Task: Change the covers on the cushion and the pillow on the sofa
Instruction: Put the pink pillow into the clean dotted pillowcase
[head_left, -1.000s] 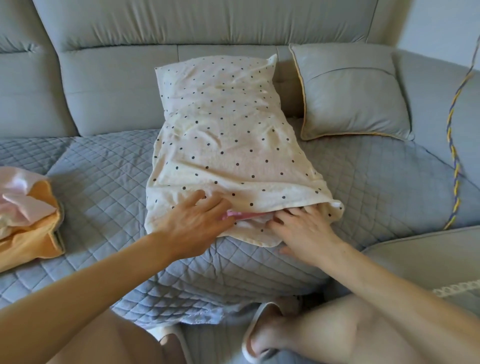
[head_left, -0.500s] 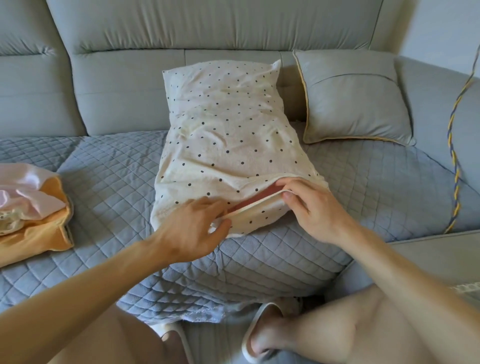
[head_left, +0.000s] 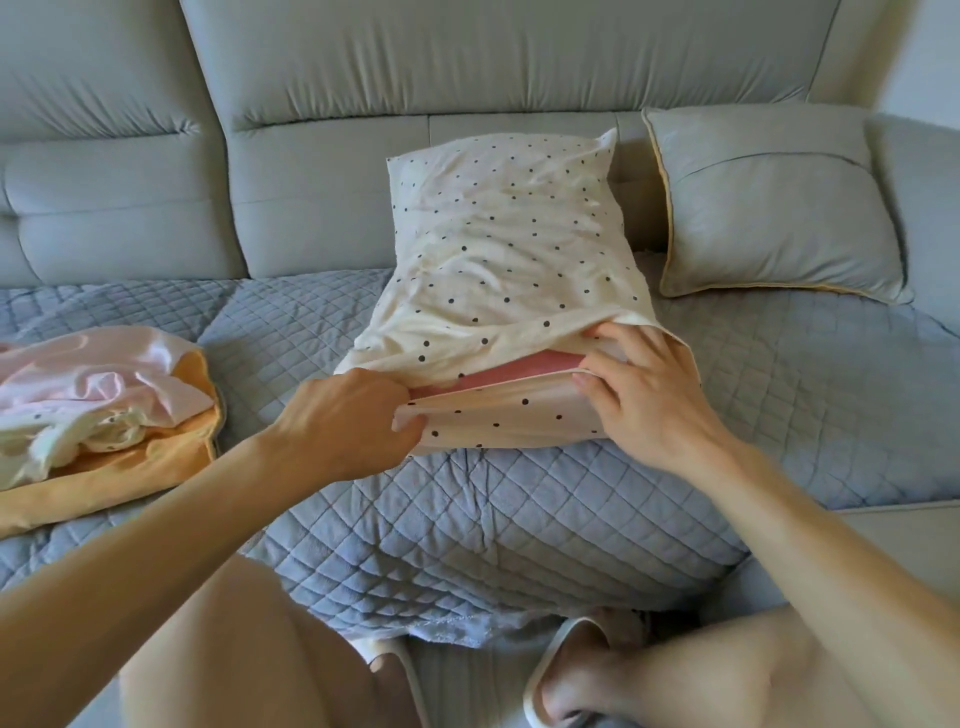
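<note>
With left hand (head_left: 343, 421) and right hand (head_left: 644, 395) pinching the cover (head_left: 498, 249) hem (limp, probably light), keep your grip there.

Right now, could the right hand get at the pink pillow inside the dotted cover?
Probably yes. The left hand and right hand hold the dotted cover open at its mouth, and the pink pillow shows bare in the gap beside the right hand.
</note>
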